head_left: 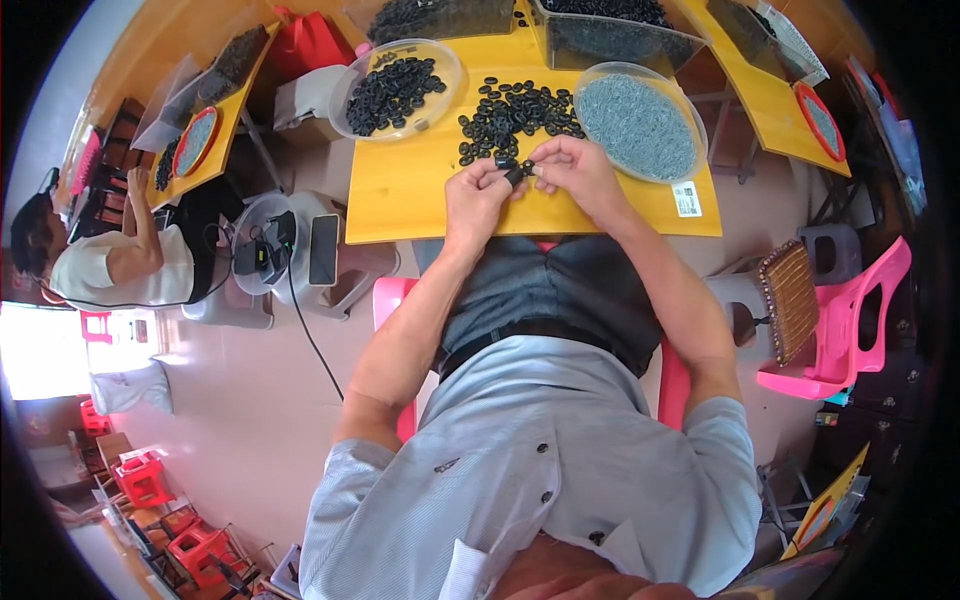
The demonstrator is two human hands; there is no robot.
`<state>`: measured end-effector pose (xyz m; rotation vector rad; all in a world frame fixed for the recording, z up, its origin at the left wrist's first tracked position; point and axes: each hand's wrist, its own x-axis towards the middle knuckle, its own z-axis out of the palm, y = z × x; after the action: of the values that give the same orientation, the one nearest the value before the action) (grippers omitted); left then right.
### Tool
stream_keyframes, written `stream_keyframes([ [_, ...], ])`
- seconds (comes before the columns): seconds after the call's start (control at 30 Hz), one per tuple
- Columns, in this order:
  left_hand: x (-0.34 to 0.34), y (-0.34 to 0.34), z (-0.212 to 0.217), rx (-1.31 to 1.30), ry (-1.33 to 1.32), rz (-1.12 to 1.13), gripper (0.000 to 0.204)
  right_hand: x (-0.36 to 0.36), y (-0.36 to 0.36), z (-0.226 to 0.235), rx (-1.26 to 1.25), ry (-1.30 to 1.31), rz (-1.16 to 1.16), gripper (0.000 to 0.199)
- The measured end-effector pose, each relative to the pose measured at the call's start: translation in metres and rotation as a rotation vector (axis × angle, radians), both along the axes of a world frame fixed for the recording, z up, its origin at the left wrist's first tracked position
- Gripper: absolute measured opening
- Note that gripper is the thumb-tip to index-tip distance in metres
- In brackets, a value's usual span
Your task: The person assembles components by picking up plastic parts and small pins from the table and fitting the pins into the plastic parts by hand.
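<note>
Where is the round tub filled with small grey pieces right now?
In the head view, the round tub sits toward the right side of the yellow table, just beyond the right hand and beside the loose black pieces.

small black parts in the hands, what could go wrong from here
The small black parts held by the left hand and right hand could slip into the loose black pile just beyond. The right forearm might bump the round tray of grey metal pieces, near the right edge of the table.
</note>
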<state>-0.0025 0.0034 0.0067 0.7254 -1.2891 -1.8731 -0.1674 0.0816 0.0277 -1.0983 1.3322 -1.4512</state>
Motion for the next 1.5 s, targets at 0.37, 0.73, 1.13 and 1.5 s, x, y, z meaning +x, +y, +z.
stream_keyframes([
  [0.37, 0.0, 0.003, 0.007, 0.017, -0.04, 0.001, 0.011, 0.0, -0.001, -0.005, 0.013, 0.04, -0.014, 0.015],
  [0.73, -0.001, 0.001, 0.003, 0.029, -0.036, 0.016, 0.012, 0.003, -0.001, -0.003, 0.027, 0.0, -0.009, 0.014],
  [1.13, -0.001, 0.001, -0.003, -0.114, 0.002, -0.091, 0.018, -0.006, 0.001, -0.002, 0.056, 0.09, 0.009, 0.014],
  [1.5, 0.01, 0.001, 0.005, -0.598, -0.363, -0.235, 0.03, -0.019, 0.006, 0.01, 0.224, 0.091, 0.191, 0.013],
])
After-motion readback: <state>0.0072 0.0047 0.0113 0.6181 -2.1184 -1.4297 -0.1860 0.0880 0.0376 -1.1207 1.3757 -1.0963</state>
